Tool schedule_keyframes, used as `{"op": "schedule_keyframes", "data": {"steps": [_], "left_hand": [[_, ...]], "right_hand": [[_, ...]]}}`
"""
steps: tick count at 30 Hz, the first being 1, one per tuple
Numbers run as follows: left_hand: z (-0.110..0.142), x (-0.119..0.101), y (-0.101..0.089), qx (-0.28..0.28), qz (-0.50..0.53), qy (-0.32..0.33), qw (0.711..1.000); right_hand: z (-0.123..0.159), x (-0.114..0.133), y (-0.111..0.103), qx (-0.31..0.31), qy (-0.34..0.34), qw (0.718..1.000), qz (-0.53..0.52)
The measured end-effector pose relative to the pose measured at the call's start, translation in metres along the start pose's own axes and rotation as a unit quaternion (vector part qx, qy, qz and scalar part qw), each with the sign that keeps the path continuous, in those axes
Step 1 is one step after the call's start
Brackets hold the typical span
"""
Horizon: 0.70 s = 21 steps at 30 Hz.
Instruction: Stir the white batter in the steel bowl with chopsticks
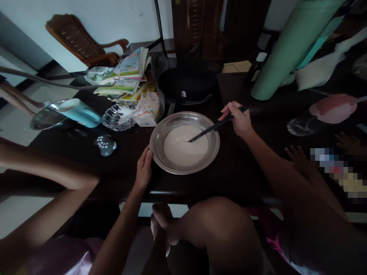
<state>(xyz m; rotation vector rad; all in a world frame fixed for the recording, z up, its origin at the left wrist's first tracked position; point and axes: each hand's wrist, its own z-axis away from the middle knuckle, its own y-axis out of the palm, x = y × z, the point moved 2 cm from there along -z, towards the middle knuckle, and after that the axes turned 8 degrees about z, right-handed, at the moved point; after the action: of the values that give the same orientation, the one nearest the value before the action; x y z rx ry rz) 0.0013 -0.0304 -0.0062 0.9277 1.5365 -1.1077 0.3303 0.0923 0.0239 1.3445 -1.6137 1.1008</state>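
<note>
A wide metal bowl (156, 154) stands on the dark table, with a pale, creamy liquid (177, 149) inside. My left hand (145, 168) grips the bowl's left rim, thumb on the near side and the other fingers partly hidden behind the wall. Held in my right hand (238, 120) are dark chopsticks (210, 129), slanting down to the left. Their tips dip into the liquid near its middle, where faint swirl marks show. Whether it is one stick or a pair pressed together is hard to make out.
Left of the bowl are a glass dish (119, 121), a tissue pack (147, 109), a light blue cup (82, 112) and a small grey object (105, 145). A green cylinder (286, 57) stands back right, near a pink-topped container (334, 109). Other people's arms (48, 168) rest on both sides.
</note>
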Motion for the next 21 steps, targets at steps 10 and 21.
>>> {"op": "schedule_keyframes", "data": {"steps": [10, 21], "left_hand": [[-0.0006, 0.0034, 0.0001, 0.001, 0.021, -0.014, 1.000], [-0.0020, 0.0072, -0.0013, -0.001, 0.023, -0.010, 1.000]], "right_hand": [[0.0005, 0.0051, -0.0010, -0.004, -0.014, 1.000, 0.005], [0.0008, 0.0041, -0.0007, 0.002, 0.005, 1.000, 0.003]]}}
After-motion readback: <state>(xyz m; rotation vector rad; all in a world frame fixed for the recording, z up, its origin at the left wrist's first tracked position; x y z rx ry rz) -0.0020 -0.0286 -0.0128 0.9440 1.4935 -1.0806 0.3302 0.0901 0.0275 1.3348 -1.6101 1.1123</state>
